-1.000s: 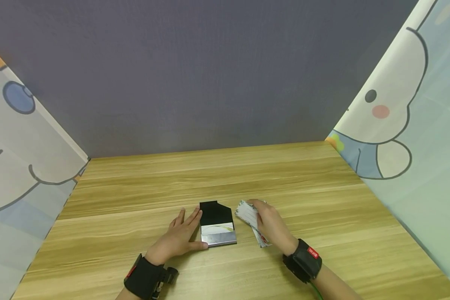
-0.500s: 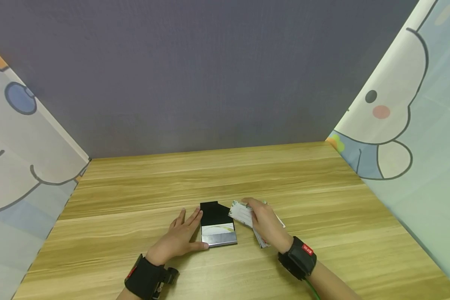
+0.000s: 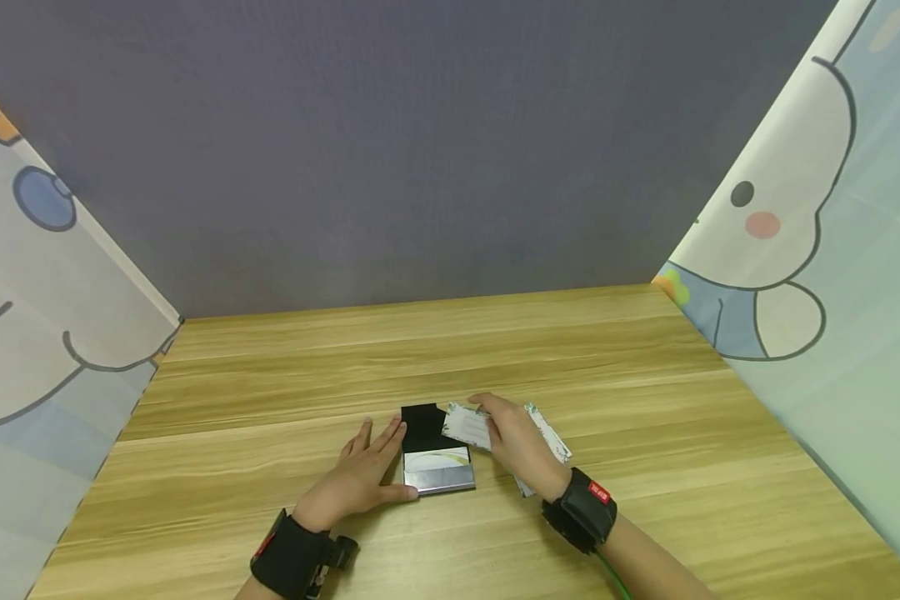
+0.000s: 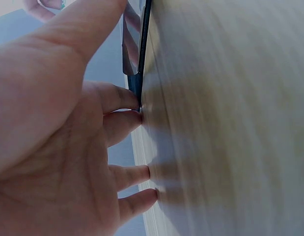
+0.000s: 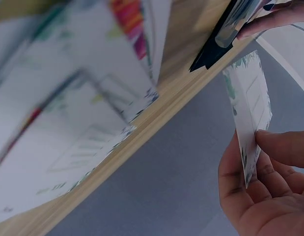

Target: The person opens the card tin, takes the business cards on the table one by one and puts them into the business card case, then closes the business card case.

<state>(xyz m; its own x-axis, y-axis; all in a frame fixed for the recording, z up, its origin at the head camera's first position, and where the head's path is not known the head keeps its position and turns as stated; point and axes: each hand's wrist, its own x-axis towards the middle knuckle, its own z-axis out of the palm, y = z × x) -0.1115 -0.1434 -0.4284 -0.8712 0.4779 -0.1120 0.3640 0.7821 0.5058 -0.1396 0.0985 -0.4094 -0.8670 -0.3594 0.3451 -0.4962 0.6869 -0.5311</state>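
Note:
An unfolded card case lies on the table, its black flap spread away from me and a white card showing above its silvery pocket. My left hand rests at the case's left side, fingers spread and fairly straight; index and middle fingertips touch the flap's edge, and the thumb is at the near corner. Between thumb and fingers my right hand pinches a white card printed with green leaves and lines. In the head view this card overlaps the flap's right part.
More cards lie fanned on the wooden table, partly under the right hand and forearm; the right wrist view shows leaf prints and some red. A dark panel rises behind the table, with cartoon-printed sheets on both sides.
My right hand has moved left with the card, separating it from the pile, and the card has come over the case's flap. More of the remaining cards shows. The left hand stays put.

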